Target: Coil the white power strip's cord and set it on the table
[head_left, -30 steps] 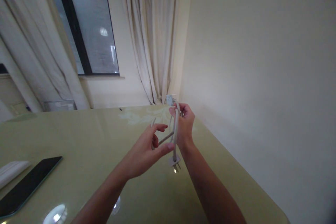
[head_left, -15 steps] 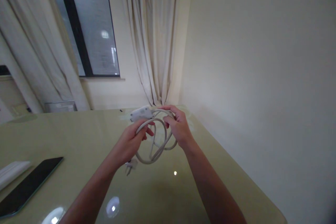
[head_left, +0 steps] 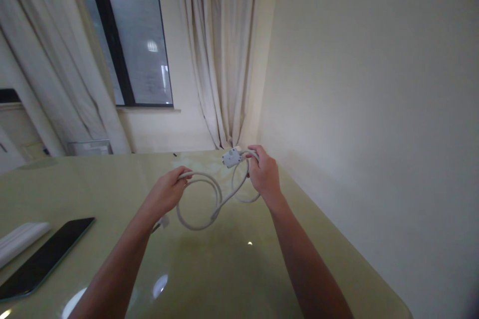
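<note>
Both hands hold a white power cable (head_left: 209, 199) above a glossy yellow-green table (head_left: 224, 269). My left hand (head_left: 166, 194) is closed on one stretch of the cable, and the white plug (head_left: 161, 221) hangs just below that wrist. My right hand (head_left: 264, 174) is closed on the other end, beside a small white socket block (head_left: 232, 157) at its fingertips. Between the hands the cable sags in two loose loops.
A dark tablet (head_left: 45, 256) and a white ribbed object (head_left: 20, 241) lie at the table's left edge. A plain wall (head_left: 374, 109) runs along the right side. Curtains (head_left: 224, 50) and a window (head_left: 127, 35) stand behind the table.
My hands have drawn apart, the left moving left and the right moving right. The bunched cable has spread out into two wide loops, and the socket block has moved to the right hand.
</note>
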The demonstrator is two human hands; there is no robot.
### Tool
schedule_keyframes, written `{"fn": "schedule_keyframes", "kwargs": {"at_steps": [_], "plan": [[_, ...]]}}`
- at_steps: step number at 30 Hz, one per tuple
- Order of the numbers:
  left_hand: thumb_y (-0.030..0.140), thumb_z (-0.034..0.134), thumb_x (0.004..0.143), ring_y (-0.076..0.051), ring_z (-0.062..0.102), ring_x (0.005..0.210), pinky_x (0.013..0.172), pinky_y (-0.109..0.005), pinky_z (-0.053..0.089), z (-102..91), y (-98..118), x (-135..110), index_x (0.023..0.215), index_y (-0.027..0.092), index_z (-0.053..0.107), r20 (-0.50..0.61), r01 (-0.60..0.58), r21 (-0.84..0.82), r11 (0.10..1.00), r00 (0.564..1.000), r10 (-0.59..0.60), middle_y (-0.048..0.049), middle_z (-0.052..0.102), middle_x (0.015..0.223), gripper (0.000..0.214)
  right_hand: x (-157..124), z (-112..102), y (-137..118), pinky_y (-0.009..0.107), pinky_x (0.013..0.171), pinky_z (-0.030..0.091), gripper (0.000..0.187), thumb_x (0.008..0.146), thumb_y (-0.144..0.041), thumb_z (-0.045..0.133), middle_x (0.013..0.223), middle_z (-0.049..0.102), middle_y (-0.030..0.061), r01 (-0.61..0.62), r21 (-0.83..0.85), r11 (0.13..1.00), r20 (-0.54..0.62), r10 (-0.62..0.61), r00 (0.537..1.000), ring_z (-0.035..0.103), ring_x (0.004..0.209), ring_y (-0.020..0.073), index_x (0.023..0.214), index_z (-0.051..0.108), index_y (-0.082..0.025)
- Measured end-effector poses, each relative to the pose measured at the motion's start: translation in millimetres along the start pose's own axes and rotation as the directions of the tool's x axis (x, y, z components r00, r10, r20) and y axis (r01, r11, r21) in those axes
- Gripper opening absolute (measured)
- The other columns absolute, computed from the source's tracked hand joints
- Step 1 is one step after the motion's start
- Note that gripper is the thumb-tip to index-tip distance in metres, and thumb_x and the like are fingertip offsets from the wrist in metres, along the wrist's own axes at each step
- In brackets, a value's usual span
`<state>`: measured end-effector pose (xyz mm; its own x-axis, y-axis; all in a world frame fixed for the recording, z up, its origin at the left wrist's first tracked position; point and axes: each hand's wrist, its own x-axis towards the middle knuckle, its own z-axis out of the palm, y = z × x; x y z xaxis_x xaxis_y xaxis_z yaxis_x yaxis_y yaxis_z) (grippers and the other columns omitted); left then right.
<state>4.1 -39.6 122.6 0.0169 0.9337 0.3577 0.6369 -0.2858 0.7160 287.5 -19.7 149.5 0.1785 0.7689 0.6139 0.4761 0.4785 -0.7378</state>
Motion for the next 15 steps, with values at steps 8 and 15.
{"fn": "schedule_keyframes", "kwargs": {"at_steps": [8, 15], "plan": [[0.030, 0.069, 0.075, -0.013, 0.043, 0.053, 0.046, -0.020, 0.027, -28.4, 28.0, -13.6, 0.099, 0.018, 0.076, -0.030, 0.214, -0.353, 0.911, 0.970, -0.239, 0.0015, 0.057, 0.063, 0.028, 16.1, -17.0, 10.1, 0.025, 0.043, 0.038, 0.027, 0.079, -0.028, 0.050, 0.059, 0.070, 0.0000, -0.220, 0.199, 0.955, -0.069, 0.238, 0.969, 0.051, 0.038, 0.0125, 0.087, 0.074, -0.017], [0.020, 0.079, 0.066, -0.004, 0.025, 0.051, 0.039, -0.016, 0.014, -31.9, 52.6, -14.3, 0.108, 0.010, 0.076, 0.034, 0.195, -0.855, 0.481, 0.946, -0.323, -0.0009, 0.062, 0.082, 0.044, 17.0, -17.1, -7.2, 0.021, 0.037, 0.022, 0.028, 0.073, -0.031, 0.057, 0.050, 0.059, -0.0046, -0.087, 0.620, 0.780, -0.235, 0.290, 0.928, 0.037, 0.036, 0.0071, 0.087, 0.075, -0.015]]}}
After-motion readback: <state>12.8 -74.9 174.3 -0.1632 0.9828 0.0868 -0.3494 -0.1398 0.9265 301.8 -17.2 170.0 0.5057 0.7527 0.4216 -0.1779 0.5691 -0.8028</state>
